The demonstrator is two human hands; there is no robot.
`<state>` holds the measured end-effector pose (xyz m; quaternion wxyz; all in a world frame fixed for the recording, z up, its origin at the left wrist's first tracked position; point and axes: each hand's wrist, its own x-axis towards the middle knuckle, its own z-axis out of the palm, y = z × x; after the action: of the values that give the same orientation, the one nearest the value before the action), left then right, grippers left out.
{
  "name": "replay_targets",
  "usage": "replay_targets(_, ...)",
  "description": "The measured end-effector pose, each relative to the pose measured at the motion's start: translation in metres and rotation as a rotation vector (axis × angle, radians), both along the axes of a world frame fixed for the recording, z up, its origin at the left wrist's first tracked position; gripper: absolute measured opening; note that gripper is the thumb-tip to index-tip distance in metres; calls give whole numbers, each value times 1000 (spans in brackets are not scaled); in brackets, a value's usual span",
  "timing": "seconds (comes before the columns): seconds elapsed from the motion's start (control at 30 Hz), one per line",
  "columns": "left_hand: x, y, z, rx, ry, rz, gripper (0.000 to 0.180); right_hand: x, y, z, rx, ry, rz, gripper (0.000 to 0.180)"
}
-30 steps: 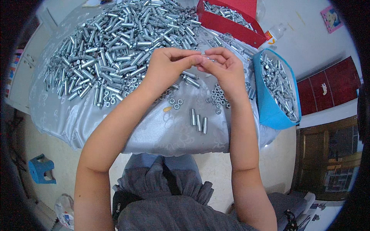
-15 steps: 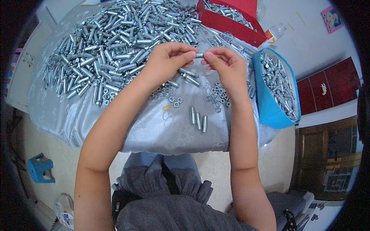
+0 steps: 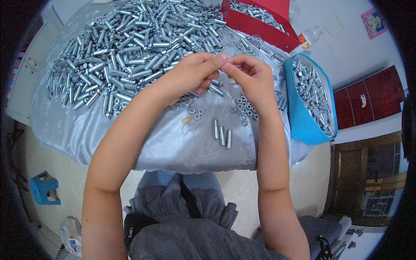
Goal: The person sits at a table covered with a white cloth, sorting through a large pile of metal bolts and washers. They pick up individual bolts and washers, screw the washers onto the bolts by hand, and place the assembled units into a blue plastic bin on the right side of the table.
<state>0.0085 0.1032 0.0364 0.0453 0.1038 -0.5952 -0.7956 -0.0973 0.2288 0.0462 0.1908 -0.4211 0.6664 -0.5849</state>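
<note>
Hands: left hand point(image 3: 193, 73) and right hand point(image 3: 251, 76) pinched fingertip to fingertip; held item hidden, cannot tell. Best kept aligned above loose nuts point(image 3: 245, 106).

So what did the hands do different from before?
The left hand and right hand closed in until their fingertips met; the small metal piece seen between them earlier is now hidden. The three sleeves, loose nuts and blue bin stayed put.
</note>
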Motion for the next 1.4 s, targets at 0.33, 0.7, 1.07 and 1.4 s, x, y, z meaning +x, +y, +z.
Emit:
replay_targets(0.33,0,-13,-5,404,-2,148,18,-29,17,-3,258,422,-208,18)
replay_targets(0.7,-3,-10,-5,314,-6,272,20,-62,46,-5,640,411,-369,19)
replay_targets(1.07,-2,-5,-3,181,-37,282,20,-60,48,-8,763,406,-345,30)
replay_targets(1.4,1,-4,-3,132,-16,271,21,-57,43,-10,773,511,-379,18)
